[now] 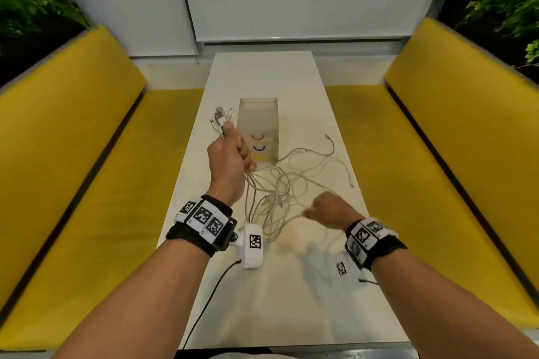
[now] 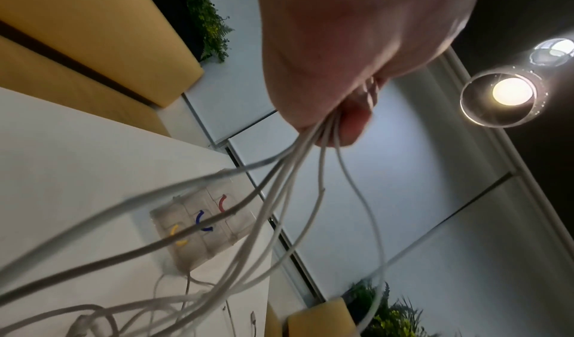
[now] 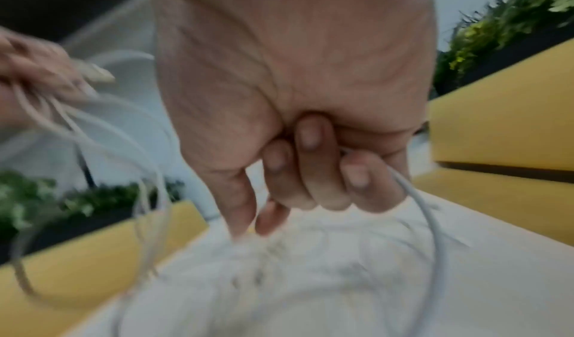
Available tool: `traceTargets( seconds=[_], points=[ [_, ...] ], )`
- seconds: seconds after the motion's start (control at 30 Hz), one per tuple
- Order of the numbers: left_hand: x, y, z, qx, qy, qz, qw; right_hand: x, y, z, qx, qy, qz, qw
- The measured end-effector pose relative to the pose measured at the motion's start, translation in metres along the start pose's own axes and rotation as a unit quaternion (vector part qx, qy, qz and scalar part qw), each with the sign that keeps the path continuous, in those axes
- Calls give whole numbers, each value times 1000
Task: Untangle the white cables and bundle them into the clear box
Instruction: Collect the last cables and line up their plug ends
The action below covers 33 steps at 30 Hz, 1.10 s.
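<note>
My left hand (image 1: 230,151) is raised above the table and grips a bunch of white cables near their plug ends (image 1: 220,119), which stick up above the fist. The cables (image 2: 279,185) hang down from that fist (image 2: 338,124) into a loose tangle (image 1: 288,183) on the white table. Just beyond the left hand stands the clear box (image 1: 258,125), marked with red, blue and yellow arcs (image 2: 201,219). My right hand (image 1: 326,210) is lower, over the near side of the tangle; its curled fingers (image 3: 313,170) hold a white cable (image 3: 434,232).
The long white table (image 1: 262,73) runs away from me between two yellow benches (image 1: 87,154) (image 1: 437,140). Loose cable ends (image 1: 331,140) lie right of the box. Green plants (image 1: 35,3) stand behind both benches. A lit ceiling lamp (image 2: 509,92) hangs overhead.
</note>
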State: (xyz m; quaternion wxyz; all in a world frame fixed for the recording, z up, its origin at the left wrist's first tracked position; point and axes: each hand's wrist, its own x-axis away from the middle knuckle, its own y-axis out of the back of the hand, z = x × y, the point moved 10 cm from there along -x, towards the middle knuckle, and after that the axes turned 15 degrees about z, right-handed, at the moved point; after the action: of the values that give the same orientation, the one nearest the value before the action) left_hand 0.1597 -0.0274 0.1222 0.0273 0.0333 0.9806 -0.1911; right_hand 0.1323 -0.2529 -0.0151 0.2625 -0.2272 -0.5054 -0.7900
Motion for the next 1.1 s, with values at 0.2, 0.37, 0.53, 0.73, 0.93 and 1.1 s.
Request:
traceTargets(
  seconds=[0.2, 0.37, 0.53, 0.73, 0.93, 1.1],
  points=[
    [-5, 23, -4, 15, -3, -28, 999, -6, -71, -78, -90, -69, 95, 989],
    [0, 17, 11, -5, 24, -20, 999, 17, -6, -10, -153, 54, 52, 985],
    [3, -9, 31, 32, 70, 11, 997, 74, 80, 99, -397, 280, -119, 866],
    [6, -12, 39, 24, 59, -30, 998, 44, 42, 154, -500, 336, -46, 797],
    [5, -1, 42, -8, 36, -52, 998, 18, 26, 150, -422, 291, -47, 858],
    [2, -6, 47, -39, 31, -26, 998, 20, 17, 133, -403, 298, -49, 864]
  ],
)
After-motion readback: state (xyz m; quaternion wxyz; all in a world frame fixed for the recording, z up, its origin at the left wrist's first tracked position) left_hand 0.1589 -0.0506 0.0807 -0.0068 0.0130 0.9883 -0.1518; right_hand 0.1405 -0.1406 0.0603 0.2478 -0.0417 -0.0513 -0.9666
